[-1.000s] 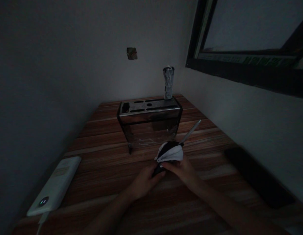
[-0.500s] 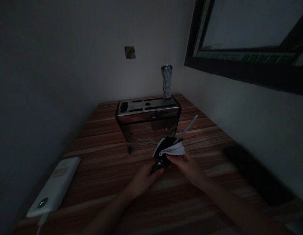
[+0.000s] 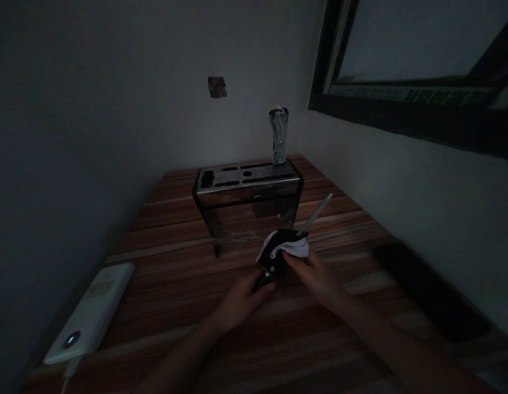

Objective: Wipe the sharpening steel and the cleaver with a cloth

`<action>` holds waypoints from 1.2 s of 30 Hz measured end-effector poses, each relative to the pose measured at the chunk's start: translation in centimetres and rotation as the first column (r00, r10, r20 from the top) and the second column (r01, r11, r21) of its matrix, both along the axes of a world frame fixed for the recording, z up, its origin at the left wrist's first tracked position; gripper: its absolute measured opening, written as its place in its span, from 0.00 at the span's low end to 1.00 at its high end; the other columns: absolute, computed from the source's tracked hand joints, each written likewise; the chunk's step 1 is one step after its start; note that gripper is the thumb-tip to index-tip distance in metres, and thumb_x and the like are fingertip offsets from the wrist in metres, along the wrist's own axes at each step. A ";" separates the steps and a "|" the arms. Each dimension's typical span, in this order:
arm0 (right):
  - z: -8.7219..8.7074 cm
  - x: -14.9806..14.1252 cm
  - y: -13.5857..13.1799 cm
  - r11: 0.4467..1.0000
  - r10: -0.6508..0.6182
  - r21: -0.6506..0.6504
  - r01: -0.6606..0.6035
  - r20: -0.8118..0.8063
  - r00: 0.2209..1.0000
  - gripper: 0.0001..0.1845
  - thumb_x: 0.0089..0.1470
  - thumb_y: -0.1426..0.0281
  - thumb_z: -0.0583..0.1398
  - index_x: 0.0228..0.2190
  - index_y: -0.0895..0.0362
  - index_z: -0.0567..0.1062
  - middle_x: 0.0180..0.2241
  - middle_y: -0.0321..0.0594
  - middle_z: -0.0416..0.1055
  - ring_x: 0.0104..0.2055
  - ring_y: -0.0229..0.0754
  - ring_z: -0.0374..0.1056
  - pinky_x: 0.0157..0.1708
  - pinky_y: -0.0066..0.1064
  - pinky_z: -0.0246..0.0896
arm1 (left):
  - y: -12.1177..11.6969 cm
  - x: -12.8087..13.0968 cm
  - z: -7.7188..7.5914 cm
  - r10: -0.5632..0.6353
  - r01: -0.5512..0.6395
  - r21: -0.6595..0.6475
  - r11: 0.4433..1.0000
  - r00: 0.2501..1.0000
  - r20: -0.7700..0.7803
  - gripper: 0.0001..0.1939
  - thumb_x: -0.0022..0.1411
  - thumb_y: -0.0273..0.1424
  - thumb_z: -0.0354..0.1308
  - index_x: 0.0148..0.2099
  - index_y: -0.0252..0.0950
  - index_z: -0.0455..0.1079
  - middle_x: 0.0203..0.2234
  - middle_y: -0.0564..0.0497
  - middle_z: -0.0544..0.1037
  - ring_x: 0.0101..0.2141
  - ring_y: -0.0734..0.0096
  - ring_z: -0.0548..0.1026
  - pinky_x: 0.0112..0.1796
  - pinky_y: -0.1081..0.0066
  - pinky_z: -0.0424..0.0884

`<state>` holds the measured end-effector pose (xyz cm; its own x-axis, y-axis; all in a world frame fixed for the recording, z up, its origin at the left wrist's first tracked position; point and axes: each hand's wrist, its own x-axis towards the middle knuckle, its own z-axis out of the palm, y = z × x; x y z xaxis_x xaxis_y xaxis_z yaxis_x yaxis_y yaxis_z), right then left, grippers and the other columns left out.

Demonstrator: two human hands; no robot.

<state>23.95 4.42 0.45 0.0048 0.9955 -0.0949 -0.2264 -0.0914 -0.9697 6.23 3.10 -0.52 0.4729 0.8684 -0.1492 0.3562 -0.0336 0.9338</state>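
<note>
- I find the tool (image 3: 317,213) mid-view over the table (image 3: 167,295), tip toward 1 o'clock, left hand (image 3: 238,298) closed around its handle (image 3: 263,281).
- Right hand (image 3: 315,272) pinches the cloth (image 3: 294,248) at the blade's base.
- Risk: should the cloth slip or bunch, I judge the right hand could meet the blade; dim light hides any edge.
- Risk: a forward swing could strike the rack (image 3: 237,192), 11 o'clock from the cloth, and topple the upright piece (image 3: 280,137) on it.
- Power bank (image 3: 92,314), 8 o'clock, and slab (image 3: 430,290), near 4: neither obstructs.
</note>
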 end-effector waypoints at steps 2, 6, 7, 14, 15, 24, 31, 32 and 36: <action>0.2 -0.1 -0.1 1.000 0.006 -0.002 -0.006 0.005 1.000 0.18 0.36 0.61 0.69 0.32 0.54 0.77 0.36 0.39 0.77 0.42 0.47 0.71 0.47 0.40 0.62 | 0.0 0.1 0.2 0.002 -0.002 0.020 1.000 1.000 -0.014 0.17 0.59 0.41 0.52 0.41 0.32 0.68 0.23 0.54 0.67 0.25 0.73 0.64 0.26 0.75 0.63; 0.7 -0.5 -0.6 1.000 0.025 -0.005 -0.025 -0.007 1.000 0.20 0.33 0.65 0.70 0.33 0.55 0.76 0.36 0.39 0.78 0.41 0.47 0.72 0.46 0.40 0.64 | -0.1 0.2 0.5 0.000 0.001 0.028 1.000 0.999 -0.041 0.16 0.59 0.40 0.52 0.40 0.33 0.70 0.23 0.54 0.69 0.27 0.70 0.66 0.29 0.73 0.64; 0.7 -0.6 -0.7 0.999 0.034 -0.004 -0.034 -0.004 0.999 0.19 0.33 0.66 0.70 0.32 0.55 0.76 0.35 0.39 0.78 0.41 0.47 0.72 0.45 0.39 0.65 | -0.1 0.2 0.6 0.001 0.001 0.032 0.999 0.999 -0.045 0.15 0.59 0.39 0.52 0.40 0.33 0.70 0.24 0.53 0.70 0.28 0.70 0.67 0.30 0.72 0.65; 0.8 -0.8 -0.8 0.998 0.035 -0.046 -0.032 0.062 0.997 0.19 0.29 0.68 0.70 0.30 0.56 0.77 0.32 0.39 0.78 0.38 0.49 0.73 0.42 0.39 0.67 | -0.1 0.1 0.3 -0.028 0.030 0.037 0.999 0.998 -0.051 0.17 0.60 0.39 0.51 0.44 0.32 0.69 0.32 0.50 0.75 0.31 0.68 0.70 0.34 0.71 0.65; 0.8 -0.8 -0.7 0.998 0.040 -0.053 -0.036 0.070 0.997 0.20 0.29 0.69 0.71 0.30 0.57 0.77 0.32 0.40 0.78 0.38 0.49 0.73 0.42 0.39 0.67 | -0.1 0.1 0.3 -0.028 0.030 0.039 0.999 0.998 -0.054 0.18 0.60 0.39 0.51 0.45 0.32 0.69 0.33 0.49 0.75 0.32 0.67 0.70 0.35 0.71 0.66; 0.5 -0.9 -1.0 1.000 0.002 -0.025 0.000 0.090 0.996 0.22 0.27 0.67 0.71 0.30 0.57 0.77 0.32 0.40 0.78 0.38 0.50 0.73 0.42 0.40 0.67 | -0.2 0.1 0.3 -0.013 0.019 0.062 0.998 0.996 -0.089 0.17 0.59 0.38 0.52 0.47 0.33 0.69 0.38 0.48 0.76 0.36 0.64 0.72 0.38 0.69 0.66; 0.5 -0.5 -0.4 1.000 0.018 -0.002 -0.018 0.131 0.991 0.21 0.29 0.68 0.71 0.32 0.57 0.76 0.33 0.40 0.78 0.38 0.49 0.73 0.41 0.39 0.68 | -0.1 0.1 0.2 -0.027 0.029 0.029 0.999 0.998 -0.048 0.17 0.60 0.38 0.51 0.46 0.33 0.68 0.37 0.48 0.75 0.37 0.64 0.71 0.40 0.69 0.65; 0.6 -0.4 -0.3 1.000 0.015 0.003 -0.015 0.136 0.991 0.21 0.29 0.68 0.70 0.32 0.57 0.76 0.33 0.40 0.78 0.38 0.49 0.73 0.41 0.39 0.68 | -0.1 0.2 0.3 -0.032 0.033 0.024 0.999 0.999 -0.038 0.16 0.60 0.38 0.50 0.46 0.33 0.68 0.37 0.49 0.75 0.37 0.65 0.71 0.39 0.70 0.65; 1.1 0.3 0.1 0.999 -0.028 0.045 0.022 0.130 0.991 0.19 0.32 0.68 0.70 0.32 0.57 0.77 0.33 0.39 0.78 0.39 0.48 0.73 0.42 0.38 0.67 | -0.1 0.2 0.3 -0.035 0.035 0.021 0.999 0.999 -0.028 0.16 0.60 0.39 0.50 0.44 0.32 0.67 0.34 0.50 0.73 0.34 0.67 0.69 0.37 0.70 0.64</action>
